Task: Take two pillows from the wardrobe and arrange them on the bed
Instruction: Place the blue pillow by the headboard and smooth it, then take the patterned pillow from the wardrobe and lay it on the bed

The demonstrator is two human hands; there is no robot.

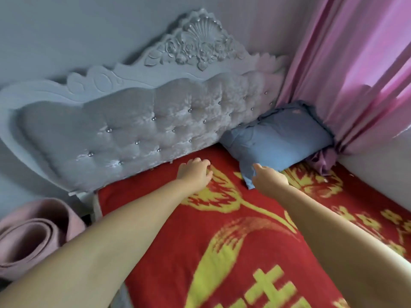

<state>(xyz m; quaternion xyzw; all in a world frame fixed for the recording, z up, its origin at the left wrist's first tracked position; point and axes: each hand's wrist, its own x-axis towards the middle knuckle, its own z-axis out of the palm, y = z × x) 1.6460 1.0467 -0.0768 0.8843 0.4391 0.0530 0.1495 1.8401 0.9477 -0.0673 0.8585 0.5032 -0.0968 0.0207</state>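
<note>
A blue pillow [278,141] lies at the head of the bed, in the right corner, leaning against the padded headboard [133,134]. The bed is covered by a red blanket with yellow flowers [200,241]. My right hand [268,177] reaches to the pillow's near left corner and touches it, fingers loosely apart; whether it grips the cloth I cannot tell. My left hand [195,172] hovers over the blanket to the left of the pillow, near the headboard, fingers curled and holding nothing. Only one pillow is in view.
A pink curtain [355,74] hangs at the right, its hem bunched beside the pillow. A rolled pink mat [33,236] stands at the bed's left side. Grey wall rises behind the headboard, and a pale wall borders the bed's right edge.
</note>
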